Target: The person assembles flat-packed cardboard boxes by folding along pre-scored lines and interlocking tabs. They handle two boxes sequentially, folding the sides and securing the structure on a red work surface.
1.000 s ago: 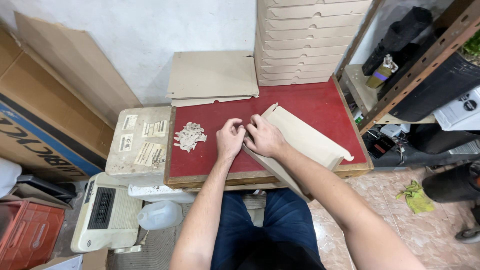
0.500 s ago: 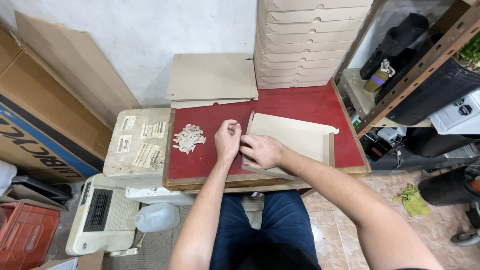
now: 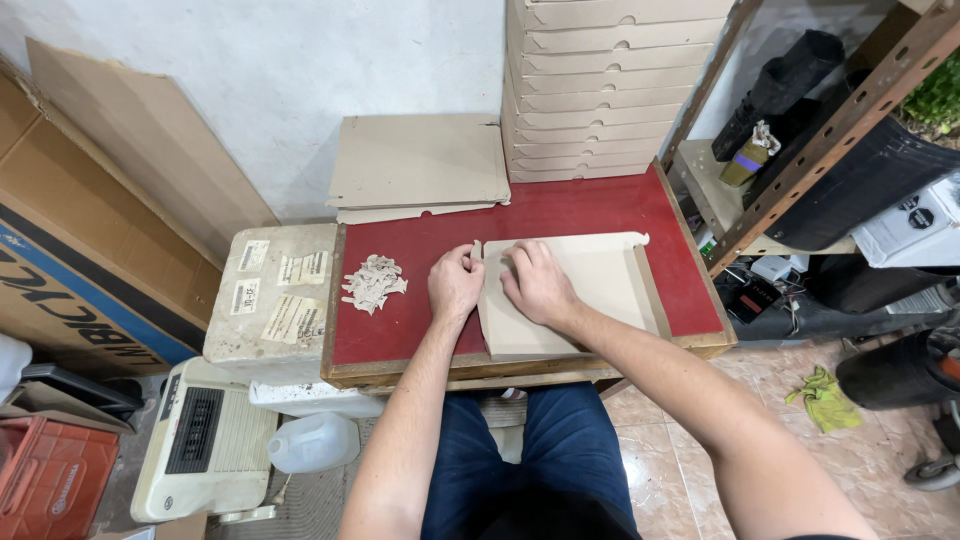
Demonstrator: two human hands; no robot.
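White plaster wall fills the top of the frame, and below it, in the middle, sits a low table with a red top (image 3: 560, 215). On the right half of that red top lies a flat cardboard sheet (image 3: 600, 290), tan, with its right edge folded up into a narrow side wall and a small tab at the upper right corner.

Both hands meet at the upper left corner of the sheet. The left hand (image 3: 455, 285) is curled, fingertips pinching the sheet's left edge where a small flap stands up. The right hand (image 3: 538, 282) lies palm down on the sheet just beside it, fingers bent and pressing the cardboard flat against the table; it closes around nothing that can be seen.

Left of the hands, on the red top, lies a small heap of cardboard scraps (image 3: 373, 282), apart from the sheet. At the top centre of the frame a tall stack of folded boxes (image 3: 600, 90) stands against the wall, and to its left a few flat cardboard blanks (image 3: 420, 165) lean at the table's far edge.

A pale block with paper labels (image 3: 270, 300) adjoins the table on the left. Large cardboard panels (image 3: 110, 190) lean on the wall at upper left. A metal rack (image 3: 830, 120) runs down the right side. A white plastic jug (image 3: 313, 443) sits on the floor at lower left.
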